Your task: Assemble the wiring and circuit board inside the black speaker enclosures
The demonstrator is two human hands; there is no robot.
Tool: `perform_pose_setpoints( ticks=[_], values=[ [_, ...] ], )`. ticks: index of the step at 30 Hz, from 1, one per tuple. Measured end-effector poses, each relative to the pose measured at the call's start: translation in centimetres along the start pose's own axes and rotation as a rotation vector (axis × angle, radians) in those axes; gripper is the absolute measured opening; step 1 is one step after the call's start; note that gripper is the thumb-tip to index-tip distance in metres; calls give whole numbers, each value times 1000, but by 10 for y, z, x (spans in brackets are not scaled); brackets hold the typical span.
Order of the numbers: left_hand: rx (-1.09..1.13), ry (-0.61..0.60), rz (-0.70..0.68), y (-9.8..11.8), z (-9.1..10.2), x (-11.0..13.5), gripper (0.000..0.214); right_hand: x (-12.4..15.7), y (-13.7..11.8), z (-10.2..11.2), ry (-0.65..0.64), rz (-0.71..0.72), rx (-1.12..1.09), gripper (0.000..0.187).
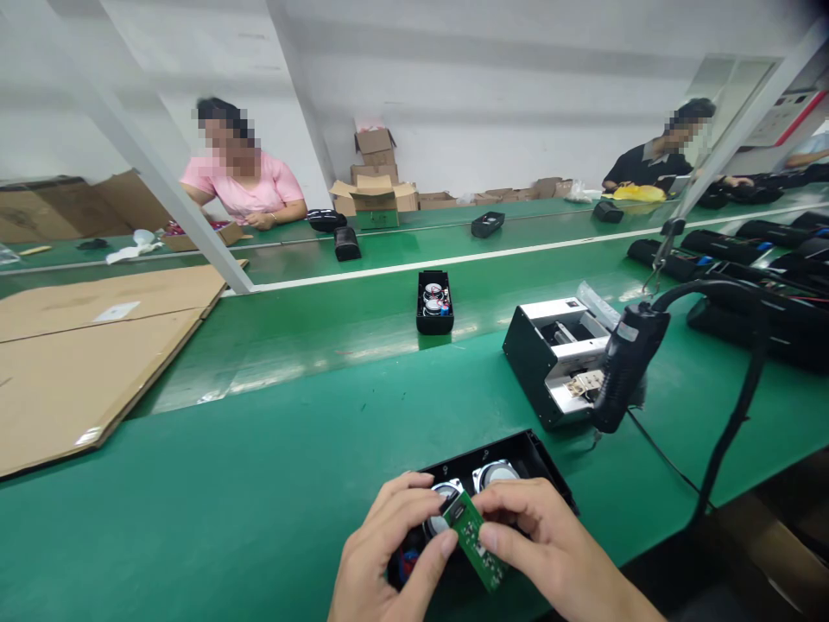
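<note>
The left hand (389,544) and right hand (524,527) are both closed on a green circuit board (472,537), pinching it from either side between fingers and thumbs. The board is tilted and held just above an open black housing (518,458), which lies on the green counter (194,527) and has two round speakers (496,473) mounted inside, partly hidden by the hands. Just beyond the right hand, a black corded tool (628,367) hangs beside an open metal-and-black unit (550,358). Farther along, a second housing (434,302) with speakers sits on the counter, and a row of black housings (725,246) lies at the right. Flattened cardboard (97,363) lies at the left. Across the counter, a person in pink (243,186) and a person in a dark shirt (648,164) sit at work.
</note>
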State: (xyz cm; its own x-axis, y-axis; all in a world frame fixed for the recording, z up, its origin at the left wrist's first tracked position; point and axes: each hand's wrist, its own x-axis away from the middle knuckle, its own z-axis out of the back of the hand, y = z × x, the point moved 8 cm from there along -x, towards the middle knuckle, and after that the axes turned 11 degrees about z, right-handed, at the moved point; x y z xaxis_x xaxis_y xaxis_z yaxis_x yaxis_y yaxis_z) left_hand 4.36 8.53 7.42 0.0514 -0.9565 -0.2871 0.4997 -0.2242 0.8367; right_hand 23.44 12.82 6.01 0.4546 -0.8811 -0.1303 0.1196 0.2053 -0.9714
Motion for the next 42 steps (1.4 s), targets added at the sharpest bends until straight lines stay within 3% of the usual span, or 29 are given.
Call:
perform_pose_setpoints(
  ticks=[5,8,10,12,16,20,23,28,33,38,42],
  values=[
    [-173,24,20,-6,8,6,21,-8,-12,12,-20,11,97,17],
    [-345,42,-36,-11,14,12,40,-9,-31,23,-54,254,354,18],
    [-442,-6,-124,-14,10,16,64,-4,-44,15,-174,455,528,26],
    [-502,-88,-209,-14,-1,20,87,3,-48,1,-320,547,667,35],
    [-539,-154,-252,-12,-20,23,106,7,-36,-25,-581,450,831,40],
    [-543,-191,-280,-4,-33,23,99,3,-25,-35,-767,340,914,38],
    [-520,-169,-288,0,-33,21,90,0,-22,-34,-850,284,887,37],
    [-444,-143,-277,0,-29,20,72,-3,-26,-33,-875,232,780,35],
    [-391,-171,-225,-7,-30,21,65,-3,-27,-28,-776,158,703,36],
    [-344,-145,-135,-11,-31,22,62,4,-12,-32,-714,138,638,38],
    [-328,-277,-52,-13,-33,8,55,2,-10,-37,-705,191,681,38]
  ],
)
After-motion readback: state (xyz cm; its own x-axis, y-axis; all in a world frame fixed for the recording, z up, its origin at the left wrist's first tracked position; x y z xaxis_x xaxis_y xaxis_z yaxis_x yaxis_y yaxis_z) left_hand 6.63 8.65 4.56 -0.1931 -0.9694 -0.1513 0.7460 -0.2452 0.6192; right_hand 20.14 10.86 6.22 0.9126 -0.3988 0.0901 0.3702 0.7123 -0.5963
